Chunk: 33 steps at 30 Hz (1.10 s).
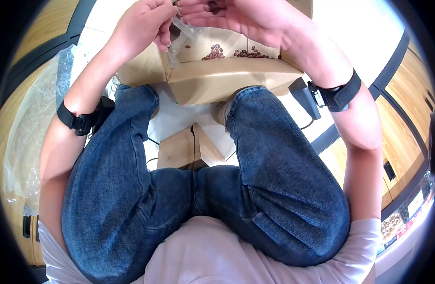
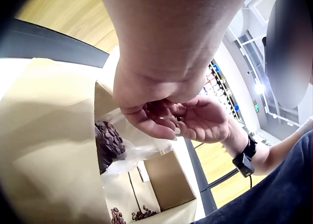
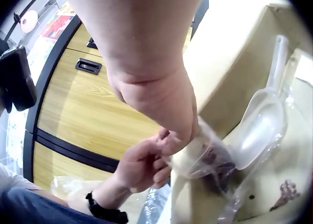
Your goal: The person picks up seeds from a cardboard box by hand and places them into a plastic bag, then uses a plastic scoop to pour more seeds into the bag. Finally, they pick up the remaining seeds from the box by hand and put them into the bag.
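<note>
My right hand (image 1: 255, 21) lies palm up above the cardboard box, its fingers extended, with a small dark bean (image 1: 212, 5) on the palm. Against its fingertips, my left hand (image 1: 149, 23) is curled and pinches a small brown bean between thumb and forefinger. The left wrist view shows the left fingers bent over the right palm, covering part of it. Below the hands, a clear plastic bag (image 2: 142, 136) stands in the box, holding many dark brown beans (image 2: 108, 143). In the right wrist view, a white plastic scoop (image 3: 261, 126) lies beside the bag.
The open cardboard box (image 1: 227, 78) sits before my knees, with loose piles of brown beans (image 1: 250, 53) on its bottom. Bubble wrap (image 1: 37, 137) lies on the left. A wooden block (image 1: 182, 146) stands between my legs; wooden cabinets (image 1: 412, 113) stand on the right.
</note>
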Available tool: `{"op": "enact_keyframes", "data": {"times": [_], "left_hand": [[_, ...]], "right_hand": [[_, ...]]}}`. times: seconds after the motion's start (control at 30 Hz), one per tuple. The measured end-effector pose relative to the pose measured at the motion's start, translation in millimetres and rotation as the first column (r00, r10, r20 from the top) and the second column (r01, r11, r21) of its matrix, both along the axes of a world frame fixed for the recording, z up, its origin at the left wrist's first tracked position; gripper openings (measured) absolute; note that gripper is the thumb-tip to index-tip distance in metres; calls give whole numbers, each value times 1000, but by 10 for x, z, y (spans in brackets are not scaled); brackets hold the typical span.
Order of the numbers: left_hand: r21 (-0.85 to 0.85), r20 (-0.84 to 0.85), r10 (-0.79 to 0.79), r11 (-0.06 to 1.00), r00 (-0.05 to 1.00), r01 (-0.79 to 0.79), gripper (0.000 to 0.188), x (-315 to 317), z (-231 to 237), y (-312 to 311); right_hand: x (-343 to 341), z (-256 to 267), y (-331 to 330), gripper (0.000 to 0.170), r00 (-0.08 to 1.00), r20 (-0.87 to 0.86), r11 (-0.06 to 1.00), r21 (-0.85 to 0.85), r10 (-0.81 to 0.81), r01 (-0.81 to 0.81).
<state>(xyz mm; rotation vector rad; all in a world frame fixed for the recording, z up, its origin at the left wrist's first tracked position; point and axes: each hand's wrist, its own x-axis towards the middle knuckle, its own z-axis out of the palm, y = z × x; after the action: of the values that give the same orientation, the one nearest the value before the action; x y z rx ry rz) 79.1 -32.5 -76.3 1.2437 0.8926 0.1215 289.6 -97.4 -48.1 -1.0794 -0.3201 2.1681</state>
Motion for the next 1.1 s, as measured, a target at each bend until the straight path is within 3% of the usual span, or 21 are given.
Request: {"op": "enact_keyframes", "data": {"times": [0.07,0.2,0.27,0.3,0.37,0.4,0.43,0.47,0.5,0.53,0.57,0.6,0.67,0.7,0.77,0.8,0.87,0.93,1.0,1.1], "left_hand": [[48,-103,34,998,994,-30,20,45,78,-47],[64,-69,22,998,997,-17,21,33,52,-51],[42,-68,36,999,997,-33,20,27,53,-56],[44,-66,41,998,997,-38,20,20,55,-65],[46,-43,58,997,997,-56,20,2,54,-67],[49,-37,67,997,997,-66,20,-14,37,-49],[52,-17,72,996,997,-71,20,-23,11,-39],[52,3,76,996,997,-76,20,-31,-2,-48],[54,8,86,995,996,-86,20,-25,0,-64],[64,4,91,994,996,-91,20,-8,3,-67],[73,-3,95,993,995,-95,20,-2,6,-70],[73,-6,102,992,995,-102,20,-8,6,-84],[50,16,95,994,995,-96,19,-10,4,-99],[53,14,97,994,995,-97,19,-8,11,-97],[48,10,91,995,996,-92,20,-17,42,-108],[49,9,94,994,996,-94,20,-23,44,-107],[52,12,106,993,994,-107,19,-34,34,-101],[48,17,103,993,995,-104,19,-31,35,-102],[46,19,102,994,995,-103,19,-41,36,-92],[70,30,96,993,995,-97,20,-53,53,-81]], "right_hand": [[-107,100,-40,19,997,-3,997,-33,-76,75],[-66,311,-164,21,995,-95,998,60,-28,34],[37,538,-244,29,967,238,995,58,-88,77],[259,296,-181,35,994,103,995,96,-25,15],[613,39,-283,29,922,379,997,35,-81,73],[757,-176,-346,28,778,628,988,97,32,-119],[902,-408,-426,29,552,829,943,102,95,-316],[1078,-640,-518,35,390,870,902,-126,301,-414],[1169,-988,-643,35,222,892,850,-263,395,-455],[1091,-1044,-793,31,-29,951,804,-277,309,-527],[1008,-1132,-811,34,-119,898,755,-423,424,-500],[1015,-1149,-847,36,-275,844,539,-513,461,-669],[883,-1237,-916,33,-176,835,690,-533,521,-490],[911,-1346,-937,33,-175,837,691,-530,518,-492],[912,-1452,-945,32,54,793,707,-507,607,-493],[872,-1448,-932,32,53,794,706,-506,606,-496],[782,-1434,-893,25,356,738,809,-579,573,-101],[790,-1532,-851,20,359,727,797,-598,585,-88],[717,-1568,-817,20,438,731,787,-612,524,79],[576,-1324,-766,23,530,704,826,-563,473,12]]}}
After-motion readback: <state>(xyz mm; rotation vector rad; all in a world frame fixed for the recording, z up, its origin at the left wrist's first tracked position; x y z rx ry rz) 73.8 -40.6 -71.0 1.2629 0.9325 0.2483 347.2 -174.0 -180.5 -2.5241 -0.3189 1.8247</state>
